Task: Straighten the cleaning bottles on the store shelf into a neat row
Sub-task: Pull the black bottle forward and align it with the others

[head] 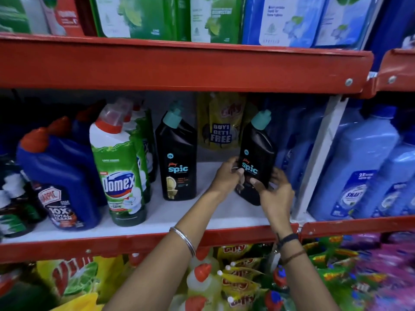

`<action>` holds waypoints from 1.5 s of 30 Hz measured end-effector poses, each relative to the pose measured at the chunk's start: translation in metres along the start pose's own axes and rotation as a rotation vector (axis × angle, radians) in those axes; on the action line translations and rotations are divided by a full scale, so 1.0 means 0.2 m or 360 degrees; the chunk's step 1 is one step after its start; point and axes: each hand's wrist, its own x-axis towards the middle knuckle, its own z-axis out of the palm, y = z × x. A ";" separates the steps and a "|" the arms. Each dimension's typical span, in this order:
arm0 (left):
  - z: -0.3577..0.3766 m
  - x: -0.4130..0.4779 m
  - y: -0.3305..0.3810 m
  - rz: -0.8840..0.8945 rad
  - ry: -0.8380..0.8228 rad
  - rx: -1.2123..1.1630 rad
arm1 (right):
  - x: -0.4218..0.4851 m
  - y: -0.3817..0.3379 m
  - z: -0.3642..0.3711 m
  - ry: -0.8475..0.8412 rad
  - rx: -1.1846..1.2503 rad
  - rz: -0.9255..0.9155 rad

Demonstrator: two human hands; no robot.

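The red-edged shelf (134,241) carries the row: a blue Harpic bottle (65,176) near its left end, a green Domex bottle (119,173) beside it, then one black Spic bottle (177,158) standing upright mid-shelf. Toward the right end, close to the white upright post (318,158), a second black Spic bottle (256,151) leans, held between both hands. The left hand (226,176) wraps its left side; the right hand (275,189) cups the lower right. Released while tilted, it would likely topple.

The held black bottle (256,153) has its base hidden behind the right hand (275,194); lower-right packets (370,265) are blurred.
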 end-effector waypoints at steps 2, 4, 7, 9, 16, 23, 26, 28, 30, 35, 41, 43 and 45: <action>-0.01 -0.05 0.00 0.0036 0.0081 0.0003 | -0.02 -0.03 -0.02 -0.0040 0.0062 -0.0021; -0.02 -0.12 0.01 0.0070 0.0175 -0.0021 | -0.04 -0.07 -0.04 -0.0097 0.0160 -0.0032; -0.06 -0.30 0.04 0.0196 0.0387 0.0123 | -0.06 -0.12 -0.06 -0.0246 0.0257 -0.0083; -0.10 -0.41 0.06 0.0294 0.0558 0.0331 | -0.09 -0.15 -0.05 -0.0360 0.0286 -0.0110; -0.31 -0.65 0.02 0.0411 0.0892 0.0454 | -0.27 -0.25 0.14 -0.0612 0.0493 -0.0105; -0.51 -0.71 -0.06 0.0394 0.1018 0.0744 | -0.39 -0.29 0.34 -0.0713 0.0566 -0.0067; -0.55 -0.72 -0.07 0.0367 0.1020 0.0803 | -0.41 -0.28 0.39 -0.0731 0.0535 -0.0060; -0.56 -0.73 -0.07 0.0348 0.1015 0.0831 | -0.41 -0.28 0.42 -0.0734 0.0516 -0.0045; -0.56 -0.74 -0.08 0.0341 0.1006 0.0853 | -0.41 -0.27 0.43 -0.0735 0.0498 -0.0031; -0.56 -0.75 -0.11 0.0465 0.0822 0.0614 | -0.43 -0.26 0.41 -0.0763 0.0424 -0.0064; -0.59 -0.78 -0.07 0.0453 0.0611 0.0473 | -0.50 -0.29 0.37 -0.0708 0.0666 0.0188; -0.60 -0.78 -0.06 0.0412 0.0571 0.0418 | -0.52 -0.31 0.38 -0.0674 0.0739 0.0270; -0.61 -0.78 -0.06 0.0378 0.0557 0.0349 | -0.53 -0.32 0.39 -0.0630 0.0766 0.0320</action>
